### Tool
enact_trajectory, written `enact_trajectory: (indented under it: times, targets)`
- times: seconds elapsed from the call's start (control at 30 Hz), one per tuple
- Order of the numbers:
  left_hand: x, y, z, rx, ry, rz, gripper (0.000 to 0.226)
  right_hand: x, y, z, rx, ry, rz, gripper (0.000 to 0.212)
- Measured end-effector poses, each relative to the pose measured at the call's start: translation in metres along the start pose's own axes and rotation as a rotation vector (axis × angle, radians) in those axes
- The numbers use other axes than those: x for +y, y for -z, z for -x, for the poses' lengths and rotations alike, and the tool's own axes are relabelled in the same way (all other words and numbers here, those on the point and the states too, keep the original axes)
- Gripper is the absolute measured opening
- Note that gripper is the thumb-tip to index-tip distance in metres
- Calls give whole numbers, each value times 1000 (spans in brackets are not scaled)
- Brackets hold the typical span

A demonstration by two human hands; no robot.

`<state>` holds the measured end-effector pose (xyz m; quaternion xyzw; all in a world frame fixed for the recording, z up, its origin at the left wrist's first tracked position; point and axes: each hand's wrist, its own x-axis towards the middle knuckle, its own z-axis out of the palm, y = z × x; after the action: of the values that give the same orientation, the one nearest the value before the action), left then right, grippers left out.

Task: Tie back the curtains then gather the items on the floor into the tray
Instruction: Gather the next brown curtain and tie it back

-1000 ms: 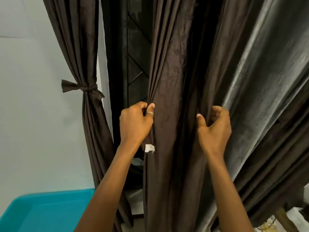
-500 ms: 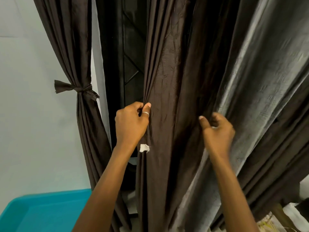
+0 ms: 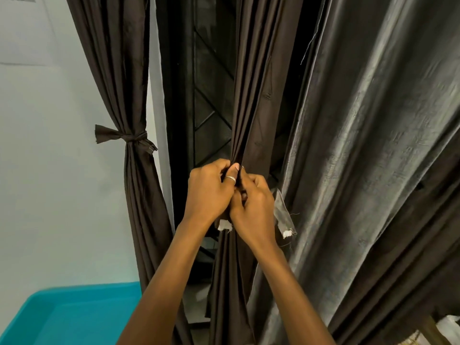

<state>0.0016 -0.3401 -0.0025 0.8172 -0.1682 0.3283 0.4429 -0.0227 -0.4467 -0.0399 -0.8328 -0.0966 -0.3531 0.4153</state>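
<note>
Two hands pressed together at centre, left hand [image 3: 211, 192] and right hand [image 3: 254, 210] both curled round the bunched right curtain [image 3: 251, 108] and its tie strip [image 3: 282, 212]. Judged mid tie-back, left curtain [image 3: 134, 195] at 9 o'clock already knotted. Next, likely: cross the ends, knot snugly; tray [image 3: 74, 314] at 7 o'clock.

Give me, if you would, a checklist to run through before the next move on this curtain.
1. Left curtain tied back: ok, a knot cinches it beside the wall.
2. Grip on the middle curtain: ok, left hand and right hand both clutch its gathered folds.
3. Tie strip passed round the bundle: cannot tell, only white-tipped ends show under the hands.
4. Knot made: not ok, none visible.
5. Grey lining gathered in: not ok, it hangs loose to the right.
6. Teal tray at hand: ok, lower left.
</note>
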Motion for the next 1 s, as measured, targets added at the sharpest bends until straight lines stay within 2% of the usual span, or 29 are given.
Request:
enact_trajectory:
  times: [0.27, 0.37, 0.43, 0.53, 0.6, 0.67, 0.73, 0.77, 0.83, 0.9, 0.93, 1.0]
  targets:
    - [-7, 3, -4, 2, -64, -146, 25, -4, -4, 1, 17, 13, -7, 52]
    - [-4, 4, -4, -20, -50, -108, 24, -4, -4, 3, 11, 44, -10, 49]
    - [-1, 5, -2, -61, -31, -44, 24, -1, -3, 1, -28, 47, -29, 39]
    - [4, 6, -3, -82, 10, -6, 35, 1, 1, 0, -131, 59, -35, 24]
    - [3, 7, -6, -61, 50, -25, 36, 3, 7, -2, -190, 72, -46, 37]
    - [0, 10, -8, -70, 88, -8, 36, 9, 17, -10, -102, 40, -111, 49]
    - [-5, 18, -8, -126, 108, 44, 37, 22, 31, -29, 103, -96, -254, 46]
    - [-6, 23, -7, -159, 113, 76, 38, 30, 39, -41, 146, -186, -361, 51]
    - [-8, 34, -6, -223, 108, 130, 39, 43, 53, -65, 37, -347, -584, 79]
    - [-12, 42, -6, -283, 102, 177, 41, 56, 62, -86, -178, -406, -750, 104]
    - [-14, 44, -7, -308, 100, 197, 42, 59, 64, -94, -277, -413, -816, 111]
    - [-17, 48, -9, -346, 97, 228, 44, 61, 63, -103, -442, -433, -923, 109]
